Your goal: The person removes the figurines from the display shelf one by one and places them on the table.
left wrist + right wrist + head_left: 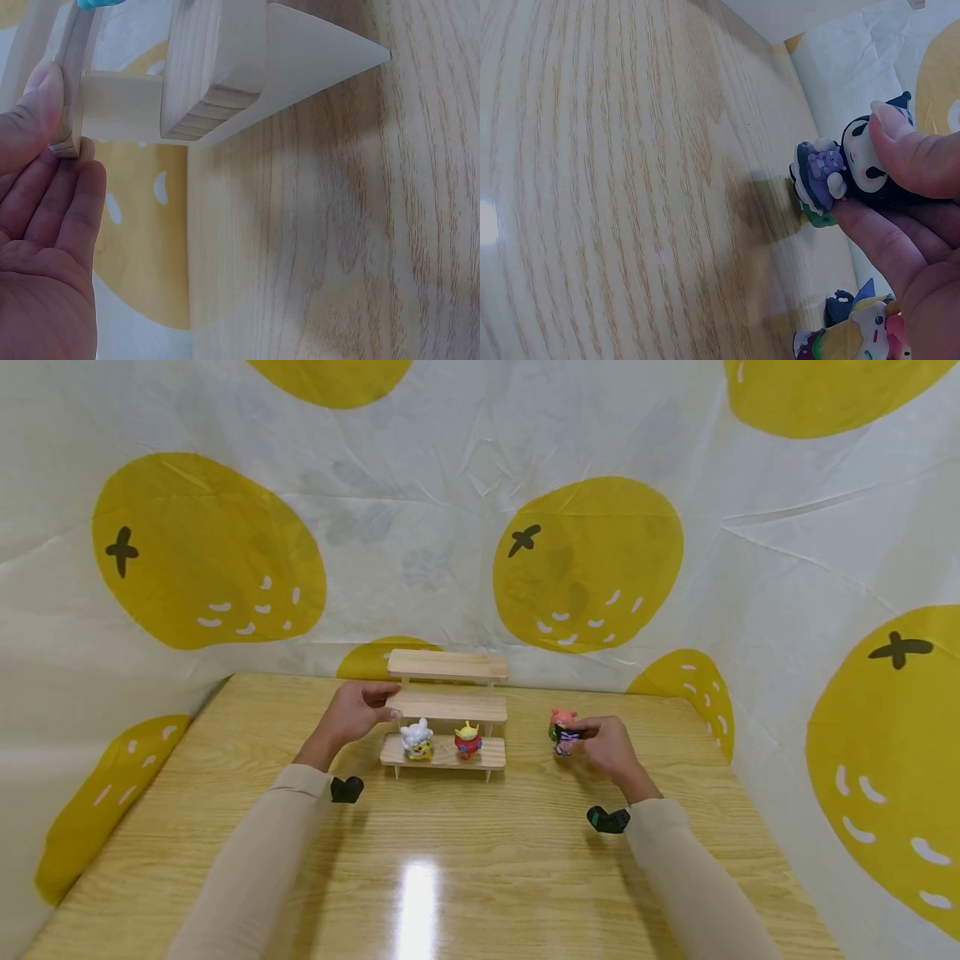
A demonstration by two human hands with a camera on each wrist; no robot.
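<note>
My left hand point(354, 713) holds the left end of a three-tier wooden display shelf point(448, 706). In the left wrist view its thumb lies on one face of a board point(73, 82), with fingers behind. On the lowest tier stand a white-and-yellow figurine point(417, 741) and a red-and-yellow figurine point(468, 741). Right of the shelf, my right hand point(609, 745) pinches a figurine point(864, 154) with a black hood, white face and purple outfit between thumb and fingers. A pink-headed figurine point(562, 718) is close behind it, partly hidden.
The wooden table point(480, 843) runs up to a fabric backdrop point(420, 527) printed with yellow fruit. Near the right hand, a multicoloured figurine point(859, 330) shows at the lower edge of the right wrist view. Black devices point(347, 790) sit at both wrists.
</note>
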